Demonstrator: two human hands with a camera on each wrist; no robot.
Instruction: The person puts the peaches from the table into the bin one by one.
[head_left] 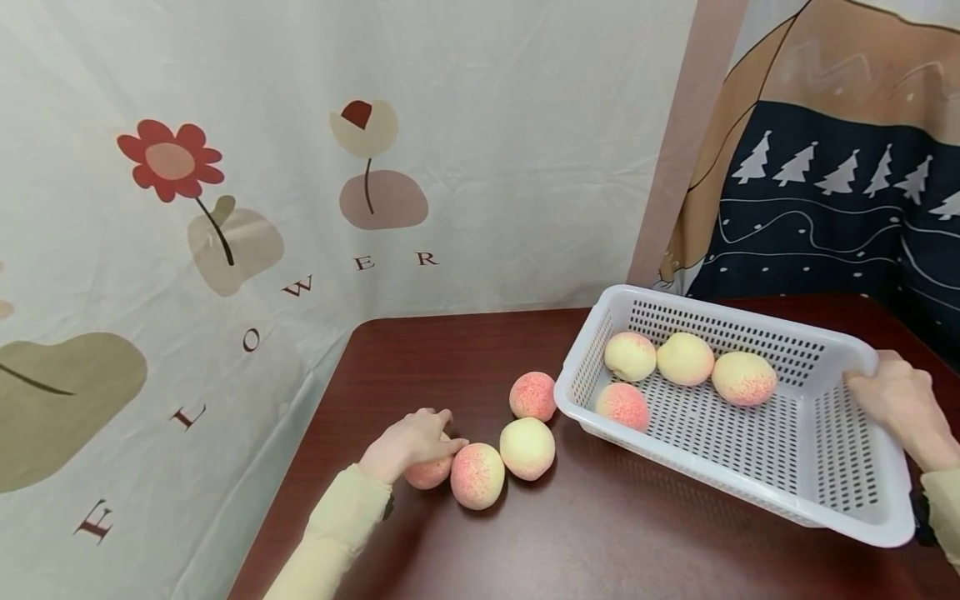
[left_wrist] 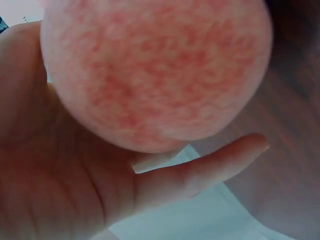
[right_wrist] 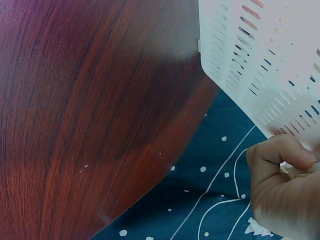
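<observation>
My left hand (head_left: 416,442) reaches over a pinkish peach (head_left: 429,473) on the table, its fingers curving round the top. In the left wrist view this peach (left_wrist: 160,70) fills the space before the palm, and one straight digit extends below it. Right beside it sits a pink-and-yellow peach (head_left: 477,477), followed by a pale yellow peach (head_left: 528,449) and a redder peach (head_left: 533,396) near the basket. The right hand (head_left: 903,404) grips the end rim of a white plastic basket (head_left: 840,433); in the right wrist view its fingers (right_wrist: 280,152) curl over the basket's edge.
Inside the basket lie several peaches (head_left: 685,359) toward its left end. The dark reddish-brown table (head_left: 600,542) runs up to a pale curtain (head_left: 525,167) with printed flowers. At the back right hangs a dark blue cloth (head_left: 817,225) with white trees.
</observation>
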